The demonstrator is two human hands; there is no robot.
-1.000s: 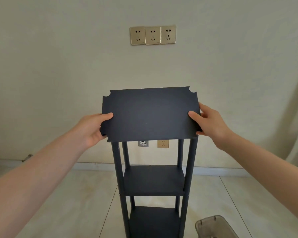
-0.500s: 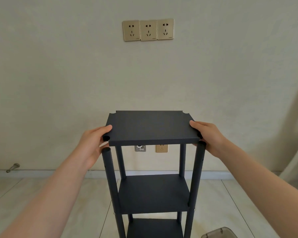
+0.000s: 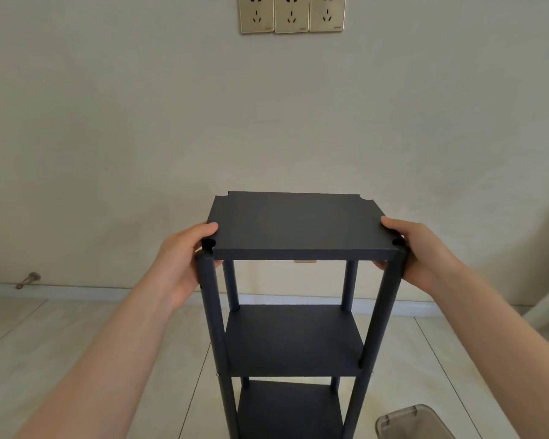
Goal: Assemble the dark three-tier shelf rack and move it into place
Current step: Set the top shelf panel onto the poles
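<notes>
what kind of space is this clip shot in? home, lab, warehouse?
Probably a sparse room in a home: plain wall with three gold socket plates, pale tiled floor with white skirting board, a doorstop low on the left.

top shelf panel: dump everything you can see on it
The top shelf panel is a dark, matte, flat rectangle with a thin front lip and a round notch cut at each corner. It lies about level over the four dark posts. The left hand grips its left edge and the right hand its right edge, thumbs on top. Near notches sit at the post tops; whether it is fully seated cannot be told.
</notes>
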